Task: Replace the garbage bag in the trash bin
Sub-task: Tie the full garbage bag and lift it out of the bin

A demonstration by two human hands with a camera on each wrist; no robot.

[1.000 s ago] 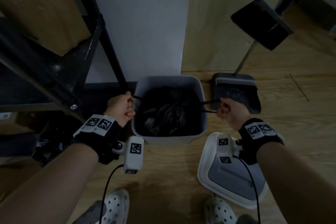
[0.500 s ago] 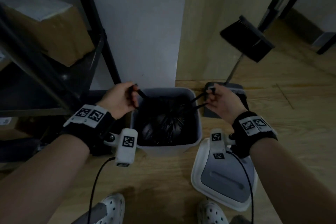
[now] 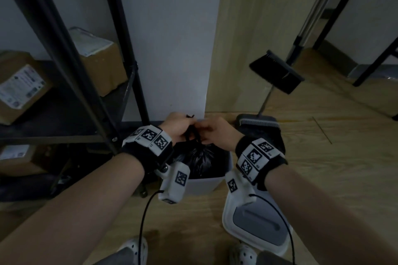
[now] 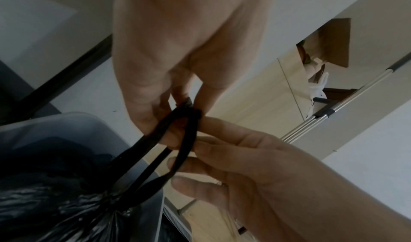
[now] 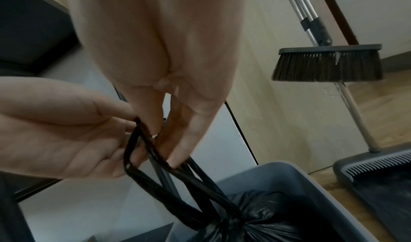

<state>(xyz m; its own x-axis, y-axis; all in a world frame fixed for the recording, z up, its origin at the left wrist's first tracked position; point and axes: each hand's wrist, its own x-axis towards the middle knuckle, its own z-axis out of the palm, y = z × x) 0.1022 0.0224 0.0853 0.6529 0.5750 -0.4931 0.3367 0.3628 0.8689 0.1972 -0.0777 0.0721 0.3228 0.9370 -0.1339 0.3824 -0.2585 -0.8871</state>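
Note:
A black garbage bag [image 3: 198,157] sits in the grey trash bin [image 3: 202,185] with its mouth gathered shut. Its black drawstring loops [image 3: 193,135] rise from the bag to both hands, which meet just above the bin's far rim. My left hand [image 3: 178,127] pinches the loops [image 4: 155,158] at its fingertips [image 4: 186,103]. My right hand [image 3: 215,133] pinches the same loops [image 5: 155,175] between thumb and fingers [image 5: 166,140]. The hands touch each other. The bin's grey and white lid [image 3: 258,226] lies on the floor at the right.
A black metal shelf [image 3: 71,75] with cardboard boxes [image 3: 101,60] stands close on the left. A broom [image 3: 275,71] and dustpan [image 3: 258,125] lean right of the bin. A white wall [image 3: 172,38] is directly behind. My shoes [image 3: 133,249] are near the lid.
The hands, first apart at either side of the bin pulling the drawstrings outward, have risen and come together above it. The bag's mouth has closed up.

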